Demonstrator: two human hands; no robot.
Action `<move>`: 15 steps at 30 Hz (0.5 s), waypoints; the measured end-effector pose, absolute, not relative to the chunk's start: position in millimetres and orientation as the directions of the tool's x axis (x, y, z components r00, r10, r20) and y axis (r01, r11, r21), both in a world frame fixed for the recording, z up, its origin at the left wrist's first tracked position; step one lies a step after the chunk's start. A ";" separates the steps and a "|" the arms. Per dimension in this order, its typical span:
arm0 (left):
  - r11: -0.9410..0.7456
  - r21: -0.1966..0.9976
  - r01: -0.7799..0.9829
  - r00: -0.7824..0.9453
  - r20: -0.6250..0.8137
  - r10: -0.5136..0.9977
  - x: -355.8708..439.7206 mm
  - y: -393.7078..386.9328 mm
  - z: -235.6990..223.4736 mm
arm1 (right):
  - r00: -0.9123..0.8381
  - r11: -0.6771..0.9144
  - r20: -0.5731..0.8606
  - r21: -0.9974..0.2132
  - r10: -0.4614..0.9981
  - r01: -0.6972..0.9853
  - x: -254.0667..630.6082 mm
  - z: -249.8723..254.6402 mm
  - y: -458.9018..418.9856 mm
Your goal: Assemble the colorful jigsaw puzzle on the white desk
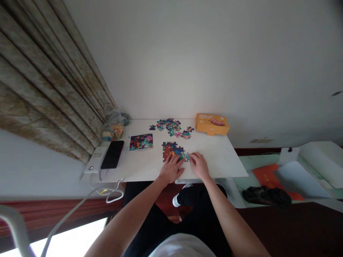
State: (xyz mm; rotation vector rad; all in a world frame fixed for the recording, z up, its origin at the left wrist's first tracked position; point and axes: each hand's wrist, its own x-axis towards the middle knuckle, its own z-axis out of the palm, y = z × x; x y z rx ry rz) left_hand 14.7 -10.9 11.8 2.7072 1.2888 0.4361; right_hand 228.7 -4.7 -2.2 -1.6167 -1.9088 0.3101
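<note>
I am resting my left hand (171, 169) spread flat on the part-built jigsaw section (168, 150) just ahead of my grip, while my right hand (199, 166) is touching its teal edge, though I cannot tell whether those fingers are pinching a piece; a careless press could be forcing joined pieces apart, and a slip could be sending them toward the loose jigsaw pieces (170, 126) lying farther ahead on the white counter (217, 160)
</note>
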 end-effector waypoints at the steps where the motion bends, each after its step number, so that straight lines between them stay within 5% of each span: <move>1: -0.634 0.222 0.741 0.600 0.208 0.773 15.1 -10.4 12.7 | -0.066 0.228 0.300 -0.547 0.952 0.805 228.5 -1.9 -4.8; 7: -0.571 0.292 0.767 0.540 0.186 0.821 19.9 28.6 24.7 | -0.023 0.197 0.316 -0.532 0.948 0.823 227.0 -2.3 -4.7; 15: 0.001 0.405 0.914 -0.038 0.085 0.996 42.3 139.8 43.3 | 0.120 0.024 0.291 -0.448 0.949 0.894 224.7 -5.8 -0.6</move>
